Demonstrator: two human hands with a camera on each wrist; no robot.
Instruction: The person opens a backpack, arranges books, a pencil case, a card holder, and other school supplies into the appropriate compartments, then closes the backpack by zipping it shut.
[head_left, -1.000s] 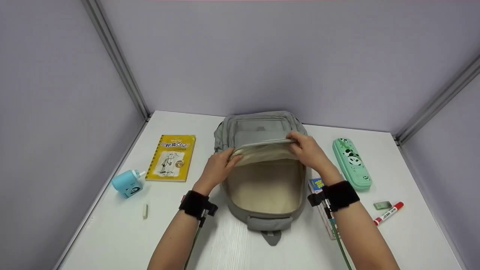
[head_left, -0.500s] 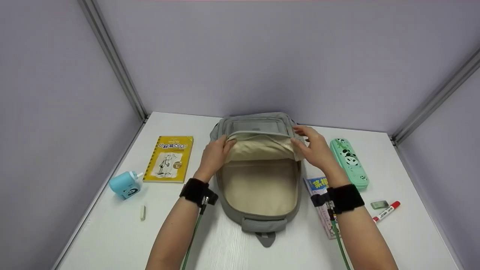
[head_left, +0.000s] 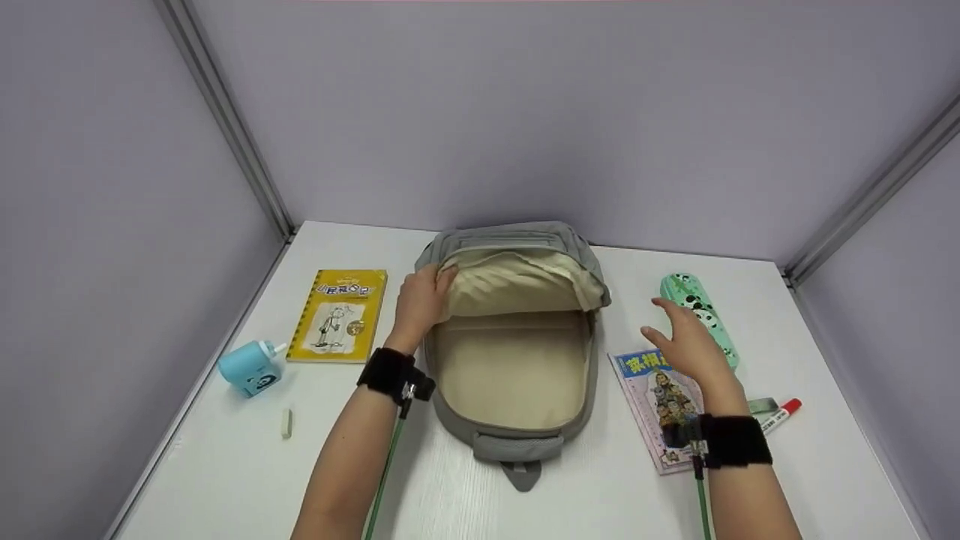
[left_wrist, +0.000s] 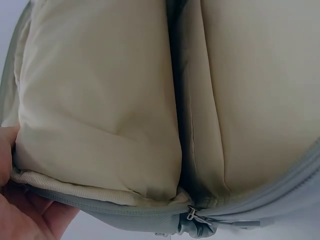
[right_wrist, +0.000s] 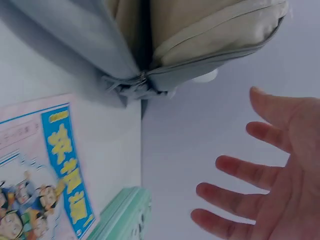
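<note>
The grey backpack (head_left: 514,382) is lying on the worktop (head_left: 450,499), its main compartment gaping toward the person and its cream-lined flap (head_left: 517,285) standing folded back at the far end. The left hand (head_left: 421,300) is pinching the flap's edge at its left side, thumb and fingers on opposite faces. The right hand (head_left: 688,343) is hovering with fingers spread, its grip released and holding nothing, above the comic book (head_left: 646,390) and overlapping the pencil case (head_left: 679,285) from where I am standing. The yellow book (head_left: 341,315) is lying to the left of the bag, well apart from both hands. Judgement: the person is holding the bag's mouth wide; any pick-up by the right hand would be calling for lowering and closing it on one item, with the left hand steadying the flap. Which item, I am not able to tell.
</note>
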